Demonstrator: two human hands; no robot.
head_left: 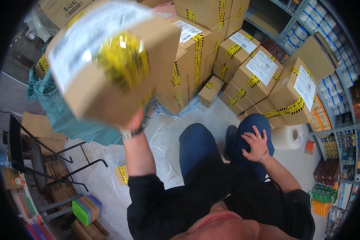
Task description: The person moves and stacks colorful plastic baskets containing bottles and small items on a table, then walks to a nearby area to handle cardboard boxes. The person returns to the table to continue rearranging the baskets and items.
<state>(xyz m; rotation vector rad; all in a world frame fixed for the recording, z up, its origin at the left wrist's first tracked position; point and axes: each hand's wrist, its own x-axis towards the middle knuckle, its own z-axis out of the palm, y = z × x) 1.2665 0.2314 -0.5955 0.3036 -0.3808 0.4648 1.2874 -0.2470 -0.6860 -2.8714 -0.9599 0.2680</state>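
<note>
A large cardboard box [96, 100], blurred by motion, fills the upper left, tilted in the air. It carries a white label on top and yellow-and-black tape on its near side. My left hand [137, 119] holds it up at its near lower edge, and the box hides most of the fingers. Behind and below it stands a teal woven sack [72, 120], partly covered by the box. On my right knee lies my right hand [254, 143], fingers spread and nothing in them.
Taped cartons [244, 86] are stacked ahead and to the right. Stocked shelves [344, 132] line the right side, near a clear wrap roll [286, 137]. Loose white strapping [160, 140] lies on the floor. At left are a black folding chair [38, 160] and nested coloured baskets [86, 210].
</note>
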